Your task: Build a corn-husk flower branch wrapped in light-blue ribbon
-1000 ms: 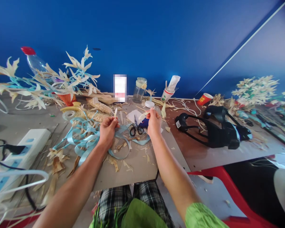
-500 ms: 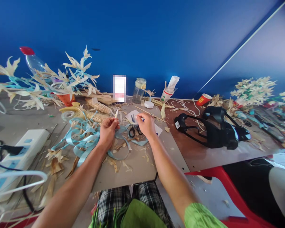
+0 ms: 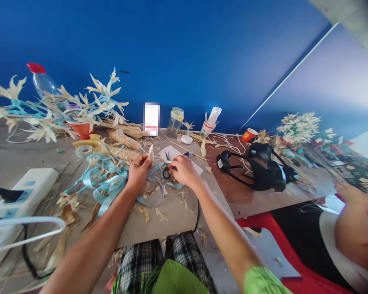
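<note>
My left hand [image 3: 138,171] is closed, pinching a small pale corn-husk bud [image 3: 150,151] upright between thumb and fingertips. My right hand [image 3: 184,169] is curled over the black-handled scissors [image 3: 165,173], its fingertips at the handle loops and partly hiding them. The scissor blades point away from me over a white sheet of paper [image 3: 199,168]. Loose light-blue ribbon [image 3: 106,183] lies tangled beside and under my left hand. Just behind that hand are corn cobs [image 3: 125,141] and a roll of clear tape [image 3: 83,151].
Husk flowers on blue stems [image 3: 102,92] stand at the left, near a power strip [image 3: 24,196]. A glass jar [image 3: 174,122], a paper cup [image 3: 207,128] and a red cup [image 3: 249,135] line the back. Black strapped gear [image 3: 263,171] lies right. Another person's arm [image 3: 355,216] shows at far right.
My right hand has come down from beside the scissor blades to their handles. My left hand still holds the husk bud. The view has turned slightly right, showing more of the other person's arm.
</note>
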`<state>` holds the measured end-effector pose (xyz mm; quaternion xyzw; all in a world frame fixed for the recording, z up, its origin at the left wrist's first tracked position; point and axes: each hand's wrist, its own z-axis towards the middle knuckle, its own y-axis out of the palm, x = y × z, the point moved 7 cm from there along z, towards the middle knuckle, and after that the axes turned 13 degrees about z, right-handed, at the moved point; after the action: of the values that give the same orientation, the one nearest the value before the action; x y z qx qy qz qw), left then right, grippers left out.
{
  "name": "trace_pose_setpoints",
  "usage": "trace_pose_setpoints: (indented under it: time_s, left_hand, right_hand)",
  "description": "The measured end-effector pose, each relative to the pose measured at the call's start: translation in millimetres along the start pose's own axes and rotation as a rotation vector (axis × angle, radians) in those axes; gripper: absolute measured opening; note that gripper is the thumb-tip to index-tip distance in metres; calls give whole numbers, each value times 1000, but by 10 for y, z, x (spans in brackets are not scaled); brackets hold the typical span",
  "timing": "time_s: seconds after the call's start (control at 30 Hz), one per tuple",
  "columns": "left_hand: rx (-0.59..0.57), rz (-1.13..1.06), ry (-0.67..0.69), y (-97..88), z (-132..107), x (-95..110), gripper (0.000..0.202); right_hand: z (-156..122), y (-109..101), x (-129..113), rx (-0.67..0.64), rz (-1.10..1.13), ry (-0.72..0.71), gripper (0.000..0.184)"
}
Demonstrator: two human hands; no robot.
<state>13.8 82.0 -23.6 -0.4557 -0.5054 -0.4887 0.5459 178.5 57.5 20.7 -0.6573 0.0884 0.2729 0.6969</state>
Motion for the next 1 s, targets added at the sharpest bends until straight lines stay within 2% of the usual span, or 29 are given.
trace_pose_setpoints:
  time_s: [0.07, 0.23, 0.37, 0.57, 0.7, 0.8, 0.87, 0.93, 1.0]
  left_hand:
    - [-7, -4, 11, -1, 12, -8, 22]
    - [-18, -33, 17, 5, 46, -62, 23]
    - [-18, -36, 2, 6, 45, -72, 25]
    - [-11, -46, 15, 5, 48, -58, 24]
    - [-19, -34, 4, 13, 29, -40, 25]
    - [-25, -45, -16, 24, 0, -13, 25]
    - [-32, -67, -20, 33, -16, 9, 27]
    - [-42, -85, -22, 45, -27, 27, 29]
    - [-54, -106, -29, 59, -37, 40, 31]
  right_hand:
    - [-76, 46, 2, -22, -79, -22, 21]
    - [-179, 62, -77, 32, -249, -79, 23]
    - [-151, 89, -101, -21, -329, -97, 24]
    - [-117, 135, -71, -49, -347, -76, 23]
    - [-154, 30, -121, 24, -299, -74, 20]
    - [-164, -222, -66, 144, -192, -10, 20]
    - [-161, -430, 39, 259, -40, 62, 19]
    - [-153, -567, 169, 358, 249, 125, 16]
    - [-127, -541, 282, 385, 654, 192, 17]
